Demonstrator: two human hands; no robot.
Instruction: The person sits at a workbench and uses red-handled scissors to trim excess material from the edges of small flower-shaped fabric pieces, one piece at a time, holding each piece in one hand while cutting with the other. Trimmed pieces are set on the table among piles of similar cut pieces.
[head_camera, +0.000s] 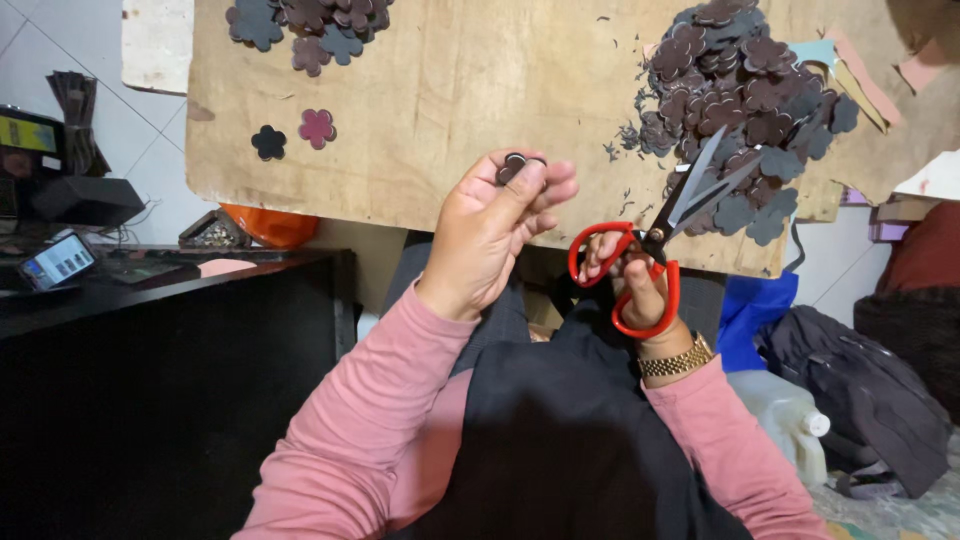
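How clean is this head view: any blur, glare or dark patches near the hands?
Head view: left hand and its small dark cutout are sharp; the scissors blades catch a mild sheen, no harsh glare; the lap and the black desk fall into deep shadow; edges bend slightly from the wide lens.

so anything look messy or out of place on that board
Mostly tidy, but small dark offcuts lie scattered on the wooden board beside the right-hand pile of flower cutouts, and one pink flower sits among dark ones.
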